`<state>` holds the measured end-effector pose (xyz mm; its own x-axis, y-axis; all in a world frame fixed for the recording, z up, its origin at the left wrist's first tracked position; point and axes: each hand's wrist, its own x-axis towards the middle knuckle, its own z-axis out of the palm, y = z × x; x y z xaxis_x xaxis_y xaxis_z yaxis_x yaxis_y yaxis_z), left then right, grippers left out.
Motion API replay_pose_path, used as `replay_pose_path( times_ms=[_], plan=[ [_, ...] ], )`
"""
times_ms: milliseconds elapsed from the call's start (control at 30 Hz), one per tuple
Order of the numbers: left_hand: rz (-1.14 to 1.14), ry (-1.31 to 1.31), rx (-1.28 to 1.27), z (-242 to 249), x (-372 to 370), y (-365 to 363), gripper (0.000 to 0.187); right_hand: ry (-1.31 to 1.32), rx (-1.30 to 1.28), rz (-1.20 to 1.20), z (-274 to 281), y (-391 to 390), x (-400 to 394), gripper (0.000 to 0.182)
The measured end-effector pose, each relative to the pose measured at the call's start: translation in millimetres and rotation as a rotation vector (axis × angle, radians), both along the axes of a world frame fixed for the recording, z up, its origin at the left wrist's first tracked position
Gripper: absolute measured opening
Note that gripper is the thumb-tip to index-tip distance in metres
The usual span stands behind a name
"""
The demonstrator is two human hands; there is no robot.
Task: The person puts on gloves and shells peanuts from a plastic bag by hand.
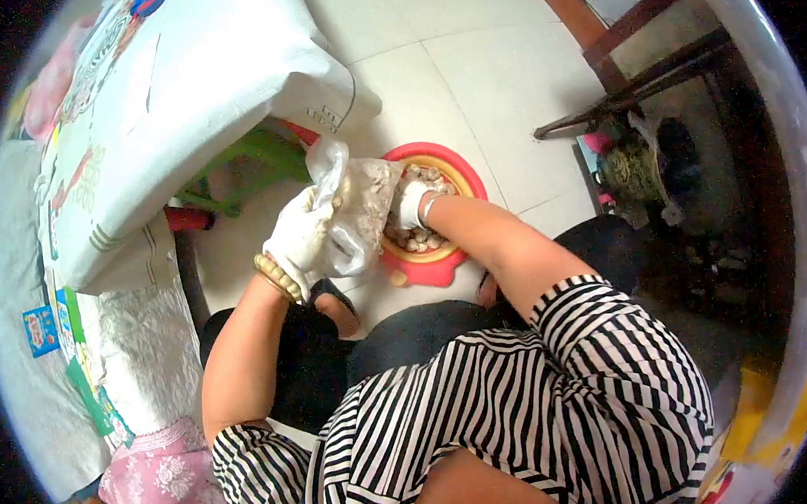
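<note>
My left hand (299,232), in a white glove with a beaded bracelet at the wrist, grips a clear plastic bag (368,194) by its side. Pale bits show through the plastic. The bag hangs over the left edge of a red and yellow basin (468,169) on the floor. Inside the basin lie many small pale pieces (421,240) that look like garlic or mushrooms. My right hand (410,205), also gloved in white, reaches into the basin against these pieces, beside the bag. Its fingers are hidden.
A table with a white cloth (189,71) stands at the upper left, a green stool (255,164) under it. On the right is a dark wooden rack (643,89) with a bag of dried greenery (634,169). A pink floral cloth (168,488) lies lower left.
</note>
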<state>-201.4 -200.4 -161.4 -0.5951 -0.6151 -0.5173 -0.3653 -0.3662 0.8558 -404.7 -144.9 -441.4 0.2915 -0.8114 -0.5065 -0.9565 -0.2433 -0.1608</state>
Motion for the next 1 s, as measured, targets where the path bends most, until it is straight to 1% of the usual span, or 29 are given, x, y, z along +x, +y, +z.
replay_pose_path(
  times_ms=[33,67,133,200,267,300,333,400,433,467,533,567,633,667,733,800,867,900,933,1000],
  plan=[
    [-0.023,-0.018,-0.06,-8,3,-2,0.031,-0.056,-0.079,-0.003,-29,-4,0,0.061],
    [-0.005,0.074,-0.094,-26,4,-2,0.032,-0.013,-0.096,0.019,-21,-4,-2,0.062],
    [-0.051,-0.056,-0.2,-35,6,-6,0.034,0.074,-0.134,0.057,4,-1,3,0.063],
    [-0.06,-0.073,-0.129,-26,1,-10,0.035,0.118,-0.135,0.079,7,0,-4,0.064],
    [0.008,0.054,-0.036,-26,1,-8,0.034,0.109,0.035,-0.063,7,7,-10,0.064],
    [0.004,0.055,-0.032,-28,1,-8,0.034,0.058,0.042,-0.026,18,14,-11,0.06],
    [-0.01,0.05,-0.06,-31,0,-11,0.032,0.064,0.042,-0.029,31,18,-11,0.06],
    [-0.037,0.035,-0.105,-35,2,-13,0.03,0.098,0.108,-0.051,54,35,-4,0.051],
    [-0.044,0.015,-0.121,-30,-2,-14,0.029,0.146,0.073,0.039,76,44,-7,0.04],
    [-0.043,0.019,-0.12,-34,-2,-17,0.029,0.164,0.09,0.079,80,51,-9,0.042],
    [-0.075,0.027,-0.156,-43,-1,-17,0.031,0.165,0.215,0.072,76,58,-16,0.047],
    [-0.067,-0.06,-0.081,-13,-7,-13,0.032,0.169,0.219,0.069,70,70,-21,0.047],
    [-0.072,0.001,-0.098,-24,-4,-13,0.032,-0.05,0.018,-0.123,66,90,-31,0.052],
    [-0.074,0.057,-0.117,-32,-3,-15,0.032,-0.046,0.015,-0.124,65,88,-33,0.052],
    [-0.084,0.087,-0.11,-39,-6,-13,0.031,0.041,0.33,-0.216,76,82,-34,0.052],
    [-0.078,0.117,-0.062,-38,-10,-13,0.031,0.063,0.289,-0.213,73,91,-33,0.05],
    [-0.09,0.133,-0.093,-39,-13,-12,0.03,0.074,0.146,-0.094,77,105,-36,0.041],
    [-0.09,0.127,-0.067,-37,-14,-10,0.03,0.011,0.092,-0.074,78,115,-38,0.036],
    [-0.088,0.119,-0.043,-37,-15,-8,0.03,0.014,0.091,-0.074,77,116,-39,0.036],
    [-0.095,0.127,-0.018,-37,-14,-4,0.03,0.13,0.159,0.045,79,118,-36,0.04]
  ],
)
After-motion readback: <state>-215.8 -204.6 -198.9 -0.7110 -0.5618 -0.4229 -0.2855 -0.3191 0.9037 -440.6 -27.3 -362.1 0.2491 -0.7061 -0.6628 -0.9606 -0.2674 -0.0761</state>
